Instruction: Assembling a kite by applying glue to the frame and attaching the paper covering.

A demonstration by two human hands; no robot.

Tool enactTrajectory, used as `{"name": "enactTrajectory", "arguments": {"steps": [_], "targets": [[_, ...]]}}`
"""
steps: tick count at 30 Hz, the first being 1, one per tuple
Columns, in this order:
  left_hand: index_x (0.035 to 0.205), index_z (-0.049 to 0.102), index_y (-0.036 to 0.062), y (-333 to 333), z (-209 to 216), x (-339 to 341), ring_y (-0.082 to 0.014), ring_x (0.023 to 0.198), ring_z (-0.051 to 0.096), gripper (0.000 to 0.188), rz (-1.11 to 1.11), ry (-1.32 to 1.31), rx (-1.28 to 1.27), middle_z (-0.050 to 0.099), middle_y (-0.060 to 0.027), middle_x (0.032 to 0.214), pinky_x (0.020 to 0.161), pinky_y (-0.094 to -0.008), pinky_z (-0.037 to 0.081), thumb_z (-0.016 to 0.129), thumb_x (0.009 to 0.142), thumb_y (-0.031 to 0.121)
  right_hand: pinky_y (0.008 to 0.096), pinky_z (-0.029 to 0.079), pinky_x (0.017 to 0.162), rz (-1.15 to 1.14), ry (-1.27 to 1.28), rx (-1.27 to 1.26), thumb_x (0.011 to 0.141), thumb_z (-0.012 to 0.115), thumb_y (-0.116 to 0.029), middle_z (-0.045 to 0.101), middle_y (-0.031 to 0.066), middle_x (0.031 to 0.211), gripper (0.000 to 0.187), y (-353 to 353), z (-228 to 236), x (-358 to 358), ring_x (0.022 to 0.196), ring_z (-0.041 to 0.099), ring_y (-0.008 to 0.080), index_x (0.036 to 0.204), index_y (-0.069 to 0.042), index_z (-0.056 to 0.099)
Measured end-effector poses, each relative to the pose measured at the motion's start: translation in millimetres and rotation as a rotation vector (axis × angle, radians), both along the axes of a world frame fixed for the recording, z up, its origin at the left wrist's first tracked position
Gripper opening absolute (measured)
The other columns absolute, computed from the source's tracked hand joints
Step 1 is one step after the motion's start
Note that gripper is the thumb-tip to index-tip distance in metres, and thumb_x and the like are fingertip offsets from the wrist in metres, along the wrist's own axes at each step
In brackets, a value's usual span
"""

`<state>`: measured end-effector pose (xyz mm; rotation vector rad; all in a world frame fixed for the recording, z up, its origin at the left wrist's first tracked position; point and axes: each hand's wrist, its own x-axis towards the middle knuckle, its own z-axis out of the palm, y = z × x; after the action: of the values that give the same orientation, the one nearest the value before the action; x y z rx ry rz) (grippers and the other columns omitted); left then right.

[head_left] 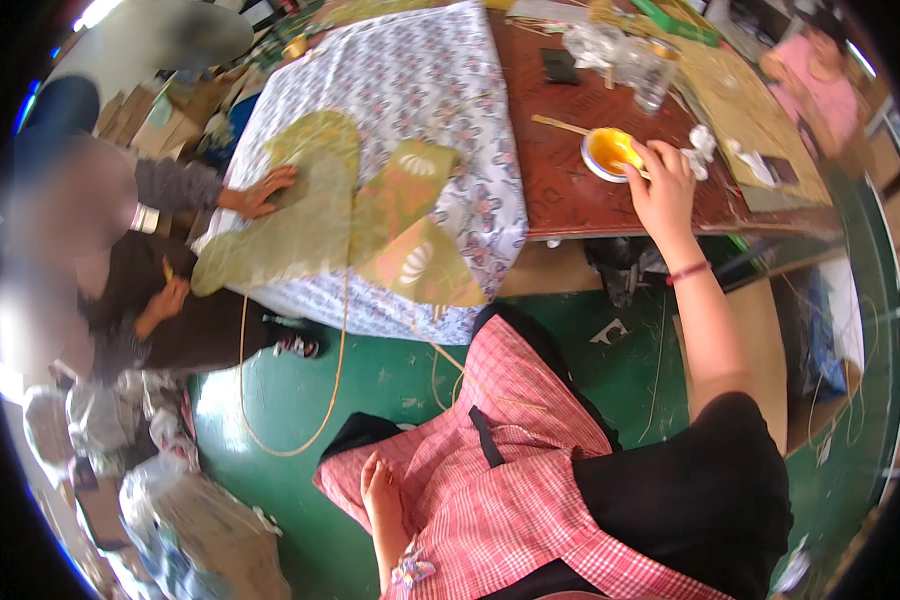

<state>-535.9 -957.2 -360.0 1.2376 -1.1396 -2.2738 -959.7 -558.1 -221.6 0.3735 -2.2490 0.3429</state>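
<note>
Bowl (591, 167) with orange-yellow content (606, 148) stood on the red-brown worktop (558, 203), upper right of the frame. If its rim were pushed unevenly, it could perhaps tip and spill. The right hand (666, 196) reached to it, arm (712, 320) outstretched, fingers bent downward; whether they grasped the rim or a small tool, I could not tell. The left hand (382, 492), relaxed and seemingly empty, was near the checked apron (505, 470), lower middle.
</note>
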Motion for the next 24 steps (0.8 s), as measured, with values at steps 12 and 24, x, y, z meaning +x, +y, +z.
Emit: {"name": "enactTrajectory", "arguments": {"steps": [12, 24], "targets": [[0.113, 0.055, 0.0038, -45, 26, 1, -0.0102, 0.082, 0.057, 0.026, -0.021, 0.063, -0.051, 0.061, -0.0031, 0.097, 0.072, -0.0218, 0.045, 0.057, 0.087, 0.004, 0.0366, 0.046, 0.074, 0.765, -0.523, -0.159, 0.079, 0.063, -0.019, 0.063, 0.0103, 0.085, 0.017, -197, 18, -10, 0.084, 0.058, 0.0283, 0.088, -0.005, 0.067], [0.102, 0.056, 0.0028, -105, -40, 1, -0.0062, 0.077, 0.049, 0.017, 0.271, -0.099, -0.503, 0.055, 0.0007, 0.091, 0.067, -0.0184, 0.041, 0.059, 0.085, 0.004, 0.0412, 0.046, 0.081, 0.656, -0.595, -0.200, 0.078, 0.050, -0.009, 0.062, 0.0172, 0.098, 0.025, -378, -40, -112, 0.093, 0.059, 0.0335, 0.097, -0.003, 0.065]]}}
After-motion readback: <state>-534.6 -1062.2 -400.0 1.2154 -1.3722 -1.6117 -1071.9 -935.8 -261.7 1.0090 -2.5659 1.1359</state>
